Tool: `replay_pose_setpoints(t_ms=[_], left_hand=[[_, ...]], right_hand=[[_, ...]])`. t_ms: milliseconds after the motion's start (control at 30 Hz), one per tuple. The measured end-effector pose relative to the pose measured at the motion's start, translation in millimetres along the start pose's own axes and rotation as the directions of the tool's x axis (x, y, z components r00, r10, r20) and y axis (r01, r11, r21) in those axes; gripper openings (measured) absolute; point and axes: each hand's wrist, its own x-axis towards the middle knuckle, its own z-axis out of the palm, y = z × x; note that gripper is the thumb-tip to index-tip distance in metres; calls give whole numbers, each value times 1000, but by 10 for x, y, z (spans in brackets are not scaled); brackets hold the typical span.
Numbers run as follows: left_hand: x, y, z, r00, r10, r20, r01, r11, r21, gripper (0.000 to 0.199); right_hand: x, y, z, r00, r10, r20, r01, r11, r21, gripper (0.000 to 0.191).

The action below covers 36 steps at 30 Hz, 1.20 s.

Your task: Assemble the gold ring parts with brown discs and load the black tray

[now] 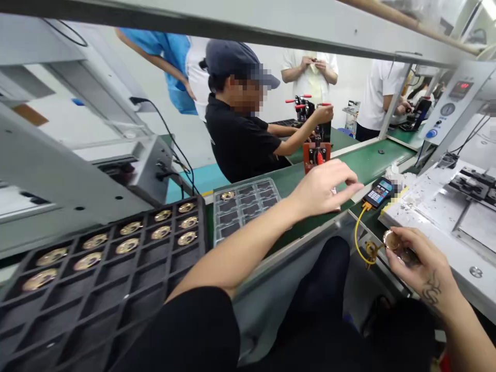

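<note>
My left hand (325,188) is stretched out over the green bench strip, fingers apart, above a small reddish item mostly hidden beneath it. On the right, my right hand (416,253) holds a round gold metal part (392,239) between thumb and fingers. A second, darker round piece shows against the palm. At the left lies a black compartment tray (112,292) with several gold rings (127,245) in its upper cells. Beside it, a clear plastic tray (248,204) has one gold ring (228,196) in its top left cell.
A phone-like device (378,192) with a yellow cable (357,235) lies right of my left hand. A white machine bed (434,227) stands at the right. Across the bench, a person in a dark cap (244,129) works at a red-handled clamp. A metal beam crosses above.
</note>
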Motion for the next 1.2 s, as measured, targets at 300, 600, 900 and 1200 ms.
replay_pose_setpoints(t_ms=[300, 600, 900, 1200], left_hand=[[295, -519, -137, 982, 179, 66, -187, 971, 148, 56], [314, -637, -56, 962, 272, 38, -274, 940, 203, 59], [1166, -544, -475, 932, -127, -338, 56, 976, -211, 50], [298, -1401, -892, 771, -517, -373, 505, 852, -136, 18]], right_hand=[[87, 151, 64, 995, 98, -18, -96, 991, 93, 38], [300, 121, 114, 993, 114, -14, -113, 991, 73, 33], [725, 79, 447, 990, 120, 71, -131, 976, 172, 29], [771, 283, 804, 977, 162, 139, -192, 951, 241, 27]])
